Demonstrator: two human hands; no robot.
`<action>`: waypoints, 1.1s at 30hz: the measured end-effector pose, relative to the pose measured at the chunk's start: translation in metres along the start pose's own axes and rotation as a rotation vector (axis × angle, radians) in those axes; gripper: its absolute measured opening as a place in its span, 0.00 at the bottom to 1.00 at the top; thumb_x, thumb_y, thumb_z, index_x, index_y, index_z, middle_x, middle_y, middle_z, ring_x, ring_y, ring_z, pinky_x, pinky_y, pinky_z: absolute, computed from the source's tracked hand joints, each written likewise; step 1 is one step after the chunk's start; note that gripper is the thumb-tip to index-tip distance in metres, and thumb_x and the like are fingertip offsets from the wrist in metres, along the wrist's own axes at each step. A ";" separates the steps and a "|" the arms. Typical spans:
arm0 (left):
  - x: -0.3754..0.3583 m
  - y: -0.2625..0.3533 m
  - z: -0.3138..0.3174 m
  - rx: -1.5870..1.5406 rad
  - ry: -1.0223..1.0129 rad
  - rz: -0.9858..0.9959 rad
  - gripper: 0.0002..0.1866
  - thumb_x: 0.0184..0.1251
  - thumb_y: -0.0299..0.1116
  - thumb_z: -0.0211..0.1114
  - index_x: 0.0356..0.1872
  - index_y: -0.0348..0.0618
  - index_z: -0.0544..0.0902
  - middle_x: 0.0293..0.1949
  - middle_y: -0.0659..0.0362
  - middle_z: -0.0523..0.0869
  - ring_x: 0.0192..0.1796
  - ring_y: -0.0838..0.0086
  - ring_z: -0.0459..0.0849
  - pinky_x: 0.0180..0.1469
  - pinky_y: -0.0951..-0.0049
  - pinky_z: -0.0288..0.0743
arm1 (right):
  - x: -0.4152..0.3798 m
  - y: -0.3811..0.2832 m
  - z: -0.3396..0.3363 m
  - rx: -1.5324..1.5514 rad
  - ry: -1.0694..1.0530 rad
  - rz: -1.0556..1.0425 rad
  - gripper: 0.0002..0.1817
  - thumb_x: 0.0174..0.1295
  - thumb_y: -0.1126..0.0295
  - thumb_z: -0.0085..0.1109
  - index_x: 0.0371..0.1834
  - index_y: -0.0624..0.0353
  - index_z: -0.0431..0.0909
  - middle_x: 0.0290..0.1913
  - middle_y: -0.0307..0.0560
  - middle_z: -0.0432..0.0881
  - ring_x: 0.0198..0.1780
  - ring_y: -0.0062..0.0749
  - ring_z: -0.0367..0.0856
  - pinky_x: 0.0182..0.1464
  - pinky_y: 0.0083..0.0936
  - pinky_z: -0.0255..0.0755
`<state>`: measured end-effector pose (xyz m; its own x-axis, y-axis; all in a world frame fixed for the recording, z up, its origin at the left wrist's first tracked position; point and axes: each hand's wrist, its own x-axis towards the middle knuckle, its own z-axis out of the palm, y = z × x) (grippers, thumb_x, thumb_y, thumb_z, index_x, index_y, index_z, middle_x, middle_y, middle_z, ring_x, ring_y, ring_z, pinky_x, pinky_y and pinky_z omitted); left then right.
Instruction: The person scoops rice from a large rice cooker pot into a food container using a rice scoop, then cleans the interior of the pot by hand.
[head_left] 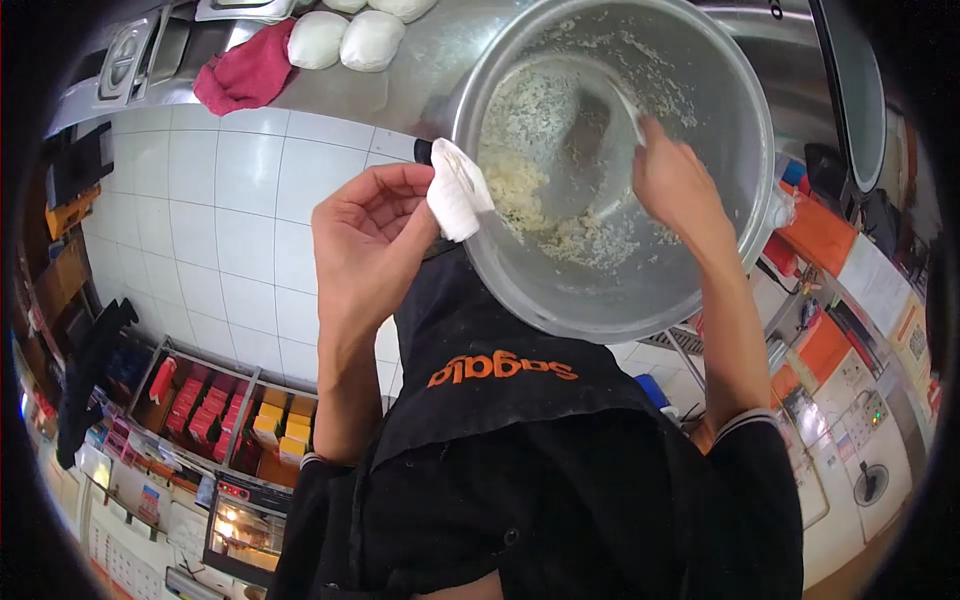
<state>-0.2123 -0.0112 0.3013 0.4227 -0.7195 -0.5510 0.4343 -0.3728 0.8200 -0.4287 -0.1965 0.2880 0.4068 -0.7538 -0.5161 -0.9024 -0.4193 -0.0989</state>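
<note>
A large metal pot (590,318) with bits of a pale, rice-like food (515,190) stuck to its bottom and wall stands at the upper centre. Inside it, my right hand (675,180) is closed on the handle of a utensil (625,100), whose lower end is hard to make out. My left hand (385,220) pinches a folded white cloth (457,195) between thumb and fingers, against the pot's left rim.
On the metal counter (350,98) at the top left lie a red cloth (245,72) and several white wrapped bundles (372,41). Shelves with red and yellow boxes (207,405) stand at the lower left, above an oven (243,530). Papers (875,280) are at the right.
</note>
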 end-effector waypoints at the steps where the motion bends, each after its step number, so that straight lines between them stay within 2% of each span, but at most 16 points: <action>1: 0.000 0.003 0.006 0.022 0.031 0.055 0.11 0.59 0.22 0.69 0.41 0.26 0.80 0.34 0.53 0.85 0.37 0.78 0.85 0.40 0.81 0.81 | 0.016 -0.002 0.014 0.020 -0.052 0.015 0.20 0.64 0.70 0.47 0.58 0.68 0.69 0.38 0.72 0.81 0.42 0.64 0.81 0.48 0.51 0.73; 2: 0.000 0.005 0.009 0.022 0.019 0.049 0.11 0.59 0.22 0.69 0.41 0.26 0.80 0.34 0.53 0.85 0.37 0.78 0.85 0.40 0.81 0.81 | 0.031 -0.006 0.028 0.038 -0.101 0.031 0.22 0.65 0.70 0.45 0.62 0.67 0.67 0.38 0.71 0.81 0.41 0.62 0.82 0.48 0.50 0.73; 4: 0.001 0.008 0.013 0.152 0.097 0.003 0.11 0.58 0.24 0.71 0.37 0.26 0.81 0.31 0.55 0.86 0.36 0.77 0.85 0.41 0.80 0.81 | 0.040 -0.035 0.049 -0.017 -0.407 -0.184 0.23 0.64 0.71 0.46 0.63 0.67 0.66 0.38 0.70 0.81 0.41 0.57 0.83 0.47 0.47 0.74; 6: -0.002 0.009 0.018 0.184 0.135 -0.021 0.11 0.57 0.25 0.71 0.36 0.26 0.82 0.29 0.56 0.85 0.34 0.78 0.85 0.40 0.81 0.80 | 0.006 -0.072 0.056 -0.002 -0.516 -0.333 0.23 0.63 0.72 0.47 0.62 0.68 0.68 0.38 0.69 0.81 0.43 0.55 0.83 0.46 0.44 0.76; 10: -0.008 0.005 0.029 0.264 0.171 -0.035 0.11 0.55 0.27 0.73 0.34 0.27 0.83 0.28 0.58 0.85 0.31 0.81 0.82 0.37 0.83 0.78 | -0.015 -0.051 0.032 -0.072 -0.488 -0.427 0.22 0.63 0.72 0.48 0.61 0.66 0.69 0.39 0.69 0.81 0.44 0.55 0.82 0.46 0.45 0.76; 13: -0.008 0.005 0.032 0.321 0.186 0.023 0.10 0.54 0.27 0.72 0.32 0.30 0.83 0.26 0.61 0.84 0.28 0.84 0.80 0.34 0.83 0.75 | -0.008 -0.025 0.001 -0.013 -0.448 -0.360 0.21 0.63 0.73 0.47 0.60 0.62 0.71 0.41 0.68 0.81 0.46 0.57 0.81 0.48 0.46 0.75; 15: -0.005 0.005 0.031 0.319 0.166 0.042 0.09 0.54 0.27 0.72 0.31 0.30 0.83 0.26 0.61 0.84 0.28 0.84 0.80 0.34 0.83 0.75 | -0.007 -0.008 -0.011 -0.143 -0.403 -0.160 0.19 0.63 0.70 0.47 0.58 0.60 0.73 0.42 0.66 0.82 0.49 0.58 0.80 0.51 0.48 0.73; 16: -0.005 0.004 0.029 0.308 0.154 0.032 0.09 0.54 0.27 0.72 0.31 0.31 0.83 0.25 0.61 0.84 0.28 0.84 0.80 0.34 0.83 0.75 | -0.004 -0.004 -0.008 -0.146 -0.395 -0.156 0.19 0.63 0.70 0.47 0.58 0.60 0.73 0.42 0.66 0.82 0.49 0.58 0.80 0.51 0.48 0.73; 18: -0.005 0.004 0.029 0.298 0.129 0.022 0.09 0.54 0.27 0.72 0.30 0.31 0.83 0.25 0.62 0.83 0.28 0.83 0.80 0.34 0.83 0.75 | 0.000 0.006 0.010 -0.258 -0.443 0.051 0.17 0.64 0.68 0.48 0.53 0.60 0.76 0.43 0.67 0.81 0.50 0.59 0.79 0.53 0.49 0.72; 21: -0.005 0.007 0.028 0.308 0.119 -0.002 0.08 0.54 0.26 0.72 0.29 0.31 0.82 0.25 0.62 0.83 0.28 0.83 0.80 0.34 0.83 0.75 | -0.006 0.008 0.031 -0.158 -0.392 -0.037 0.16 0.64 0.67 0.49 0.50 0.62 0.77 0.41 0.70 0.81 0.49 0.60 0.80 0.53 0.48 0.72; 27: -0.004 0.004 0.029 0.289 0.129 -0.014 0.08 0.55 0.26 0.71 0.30 0.31 0.82 0.25 0.61 0.83 0.29 0.83 0.80 0.35 0.83 0.76 | -0.013 -0.017 0.071 0.028 -0.486 -0.085 0.15 0.64 0.68 0.50 0.43 0.70 0.79 0.40 0.72 0.81 0.46 0.65 0.80 0.52 0.47 0.72; 33: -0.008 0.001 0.032 0.348 0.151 0.066 0.08 0.55 0.25 0.71 0.30 0.30 0.81 0.26 0.61 0.83 0.29 0.83 0.79 0.35 0.82 0.75 | 0.006 -0.033 0.064 0.188 -0.542 -0.056 0.15 0.63 0.68 0.51 0.39 0.72 0.79 0.38 0.72 0.81 0.46 0.64 0.80 0.52 0.49 0.71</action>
<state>-0.2410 -0.0248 0.3119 0.5646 -0.6637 -0.4907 0.1172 -0.5240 0.8436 -0.4051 -0.1547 0.2336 0.3689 -0.3448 -0.8632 -0.9113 -0.3168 -0.2629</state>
